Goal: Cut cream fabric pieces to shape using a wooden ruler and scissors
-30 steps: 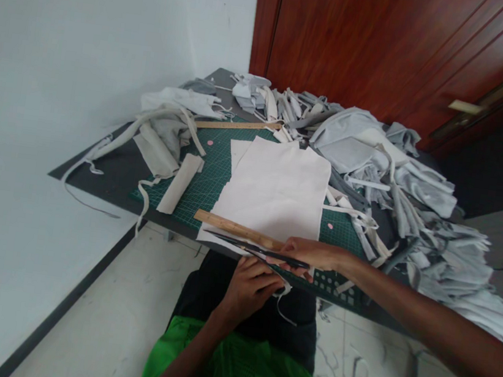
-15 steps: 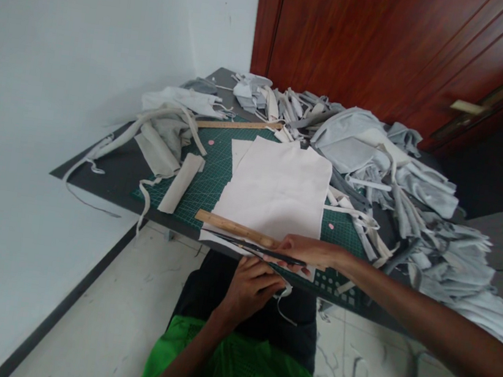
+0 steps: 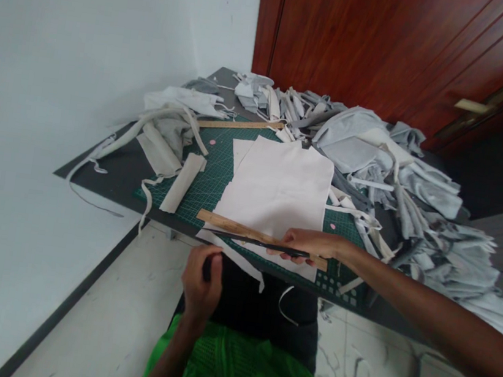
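A large sheet of pale pink-white fabric [image 3: 275,198] lies on a green cutting mat [image 3: 205,188]. A wooden ruler [image 3: 246,230] rests across the sheet's near part, and a long thin black tool [image 3: 249,242] lies along it. My right hand [image 3: 302,246] grips both, with its fingers over the ruler. A narrow white fabric strip [image 3: 235,259] droops over the table's near edge, close to my left hand [image 3: 202,284]. That hand is raised at the edge with its fingers curled, and nothing in it is clearly visible.
Heaps of grey and white fabric scraps [image 3: 431,193] cover the dark table [image 3: 96,171] at the back and right. A folded white strip [image 3: 182,182] and a second ruler [image 3: 239,125] lie on the mat's far-left side. A wall and a wooden door [image 3: 367,43] stand behind.
My left hand has moved from above my lap leftward to the table edge. The white strip now droops free over that edge. My right hand has shifted slightly along the ruler.
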`<state>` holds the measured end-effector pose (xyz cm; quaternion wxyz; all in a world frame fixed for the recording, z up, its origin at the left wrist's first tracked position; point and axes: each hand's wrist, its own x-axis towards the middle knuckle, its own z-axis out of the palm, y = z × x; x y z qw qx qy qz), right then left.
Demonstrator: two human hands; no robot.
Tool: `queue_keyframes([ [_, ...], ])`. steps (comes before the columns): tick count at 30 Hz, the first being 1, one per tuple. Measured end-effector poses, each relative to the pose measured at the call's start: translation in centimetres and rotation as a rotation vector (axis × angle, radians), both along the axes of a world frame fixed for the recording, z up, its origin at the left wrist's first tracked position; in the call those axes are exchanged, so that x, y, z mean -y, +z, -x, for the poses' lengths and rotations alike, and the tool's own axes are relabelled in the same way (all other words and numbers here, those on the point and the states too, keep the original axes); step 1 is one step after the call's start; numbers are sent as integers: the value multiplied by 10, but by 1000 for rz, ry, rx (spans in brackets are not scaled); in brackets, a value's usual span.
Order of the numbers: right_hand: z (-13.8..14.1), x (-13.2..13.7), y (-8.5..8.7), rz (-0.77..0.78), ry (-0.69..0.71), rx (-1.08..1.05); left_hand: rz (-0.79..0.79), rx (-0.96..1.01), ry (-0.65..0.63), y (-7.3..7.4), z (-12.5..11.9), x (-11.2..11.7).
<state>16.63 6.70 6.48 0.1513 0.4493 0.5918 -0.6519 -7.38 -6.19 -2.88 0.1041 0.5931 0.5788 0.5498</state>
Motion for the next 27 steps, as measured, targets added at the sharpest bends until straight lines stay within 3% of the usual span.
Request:
queue_keyframes([
  [3,1,1,1,54,-16,-19,90,-43,291,-8,26,-16],
  [8,2,7,-3,117,-54,-47,211,-134,421,-10,43,-31],
  [18,-3,11,-16,137,-83,-96,260,-195,400,2,30,-29],
  [27,2,16,-18,117,-80,-98,376,213,170,11,24,-22],
])
